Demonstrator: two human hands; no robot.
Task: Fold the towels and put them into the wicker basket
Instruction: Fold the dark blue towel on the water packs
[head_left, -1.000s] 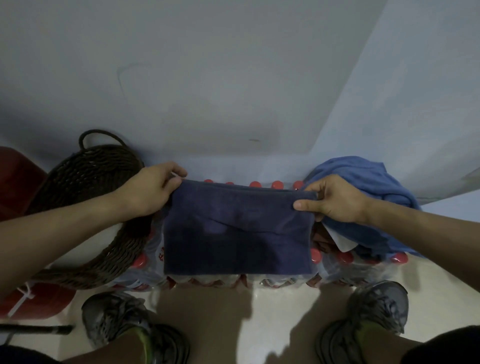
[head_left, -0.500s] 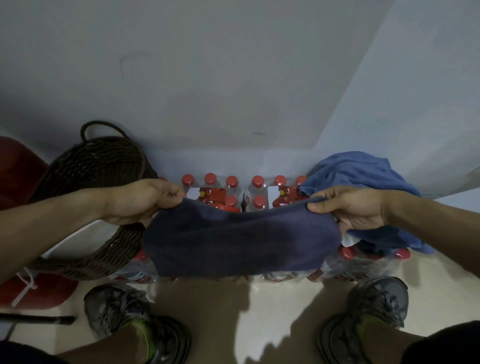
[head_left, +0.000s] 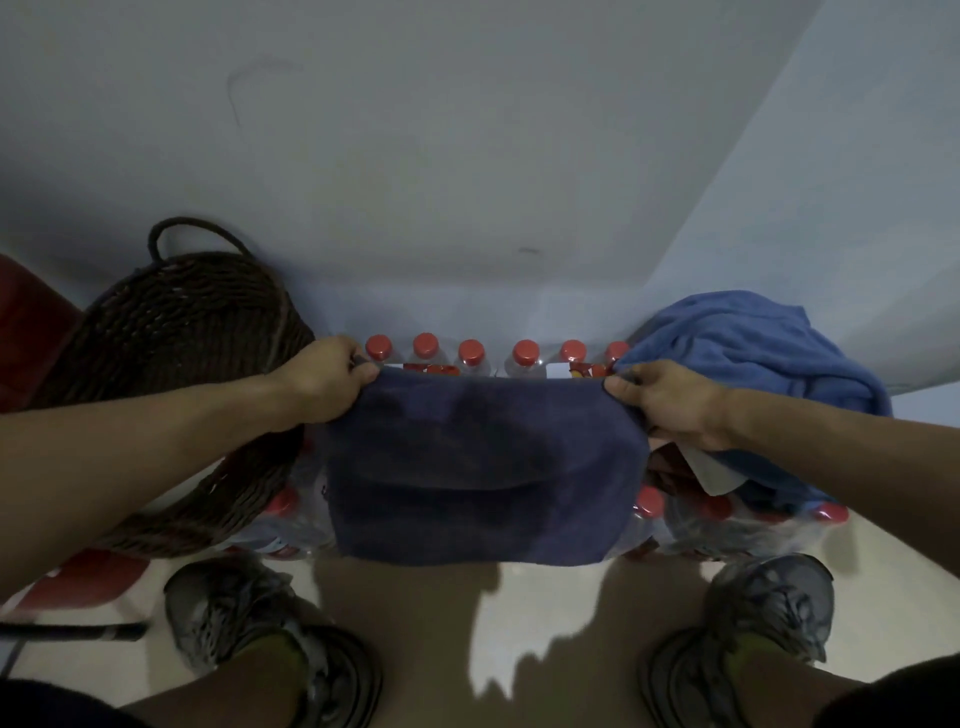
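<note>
Navy towel: spread over the pack of red-capped bottles, hanging down its front. Left hand pinches its top left corner, right hand its top right; fingers curled on the hem. Wicker basket: left of the bottles. Blue towel: heaped right of them.

bare forearms, grey mesh shoes, olive socks

One wide-angle view from your head looks forward and steeply down. Your forearms reach in from both lower sides, your shoes stand on the floor at bottom, close, with the wall above.
</note>
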